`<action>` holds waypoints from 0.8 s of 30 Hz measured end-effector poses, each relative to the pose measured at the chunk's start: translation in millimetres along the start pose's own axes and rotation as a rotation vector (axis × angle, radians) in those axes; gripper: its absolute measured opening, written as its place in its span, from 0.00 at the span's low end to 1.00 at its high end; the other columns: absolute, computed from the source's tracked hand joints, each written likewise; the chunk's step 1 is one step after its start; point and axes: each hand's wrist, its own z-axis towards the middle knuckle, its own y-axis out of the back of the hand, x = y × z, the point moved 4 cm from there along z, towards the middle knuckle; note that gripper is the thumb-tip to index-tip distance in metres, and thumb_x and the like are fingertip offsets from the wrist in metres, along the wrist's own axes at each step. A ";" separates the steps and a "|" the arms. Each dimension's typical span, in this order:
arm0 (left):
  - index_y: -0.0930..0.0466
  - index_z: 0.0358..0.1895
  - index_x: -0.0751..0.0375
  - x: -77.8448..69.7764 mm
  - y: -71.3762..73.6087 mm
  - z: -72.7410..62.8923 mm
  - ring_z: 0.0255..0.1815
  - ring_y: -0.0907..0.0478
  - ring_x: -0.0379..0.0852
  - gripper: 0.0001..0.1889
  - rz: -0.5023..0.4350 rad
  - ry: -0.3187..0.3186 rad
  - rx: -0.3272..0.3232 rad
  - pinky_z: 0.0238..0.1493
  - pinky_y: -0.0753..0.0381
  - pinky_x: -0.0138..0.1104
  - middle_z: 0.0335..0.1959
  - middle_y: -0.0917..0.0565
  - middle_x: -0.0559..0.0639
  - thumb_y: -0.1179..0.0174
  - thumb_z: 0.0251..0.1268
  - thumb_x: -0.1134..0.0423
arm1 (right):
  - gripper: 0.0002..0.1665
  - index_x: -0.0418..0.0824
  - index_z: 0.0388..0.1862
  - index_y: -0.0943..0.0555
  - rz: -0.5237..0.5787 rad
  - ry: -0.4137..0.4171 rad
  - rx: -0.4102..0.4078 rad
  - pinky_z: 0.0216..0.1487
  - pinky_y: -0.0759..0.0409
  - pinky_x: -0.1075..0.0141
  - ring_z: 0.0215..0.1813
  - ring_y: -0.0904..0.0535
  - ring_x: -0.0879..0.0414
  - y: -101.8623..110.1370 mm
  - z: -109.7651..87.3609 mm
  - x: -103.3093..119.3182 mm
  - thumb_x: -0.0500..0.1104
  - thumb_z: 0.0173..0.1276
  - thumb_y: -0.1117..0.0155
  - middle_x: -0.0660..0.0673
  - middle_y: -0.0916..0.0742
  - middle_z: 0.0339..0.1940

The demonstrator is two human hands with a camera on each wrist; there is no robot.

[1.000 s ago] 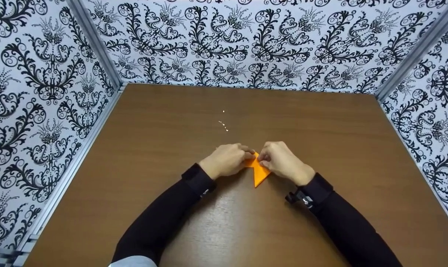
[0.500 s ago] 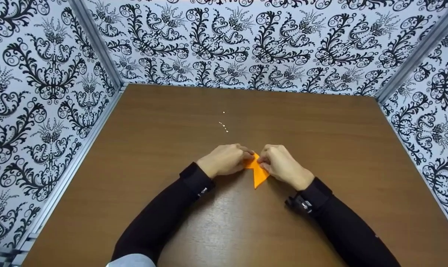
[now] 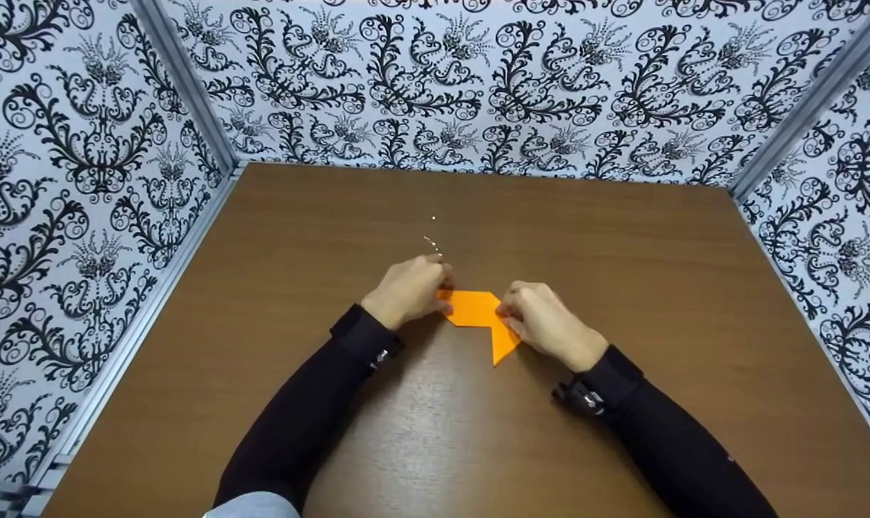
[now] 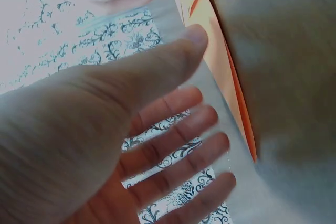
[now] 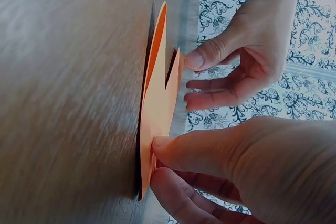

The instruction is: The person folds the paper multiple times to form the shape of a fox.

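Observation:
A folded sheet of orange paper (image 3: 472,309) lies on the brown table, with a pointed flap toward the person. At its left end is my left hand (image 3: 408,290), its thumb by the edge. In the left wrist view the other fingers of that hand are spread and fairly straight, apart from the paper (image 4: 214,51). My right hand (image 3: 550,324) pinches the right part of the paper between thumb and forefinger. From the right wrist view the paper (image 5: 157,111) appears edge-on, its layers standing slightly apart at the pointed end. The right fingers hide part of the sheet.
Tiny bright specks (image 3: 435,243) dot the wooden table (image 3: 319,216) beyond the left hand. Patterned black-and-white panels (image 3: 435,79) and grey metal posts (image 3: 190,86) border the table. Both wrists carry black straps with small devices (image 3: 591,399).
The left hand has drawn back to the left from the paper's middle, uncovering its left part. My right hand stays almost where it was on the paper.

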 end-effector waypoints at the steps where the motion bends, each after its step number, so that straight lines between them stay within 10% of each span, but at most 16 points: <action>1: 0.05 0.59 0.61 2.3 0.4 -0.4 0.59 0.07 0.59 0.22 0.002 0.027 0.001 0.62 0.03 0.56 0.59 0.08 0.60 0.13 0.72 0.50 | 0.07 0.31 0.48 0.02 -0.003 0.003 -0.001 0.49 0.02 0.53 0.47 0.05 0.44 0.0 -0.3 0.0 0.27 0.75 0.19 0.37 0.04 0.46; 24: 0.01 0.48 0.60 12.1 -2.0 -1.9 0.59 0.13 0.59 0.17 -0.092 0.146 0.044 0.63 0.06 0.53 0.55 0.09 0.59 0.14 0.72 0.50 | 0.08 0.30 0.52 0.03 0.013 0.017 0.001 0.52 0.01 0.51 0.49 0.05 0.42 0.9 -2.1 3.2 0.28 0.77 0.20 0.35 0.05 0.47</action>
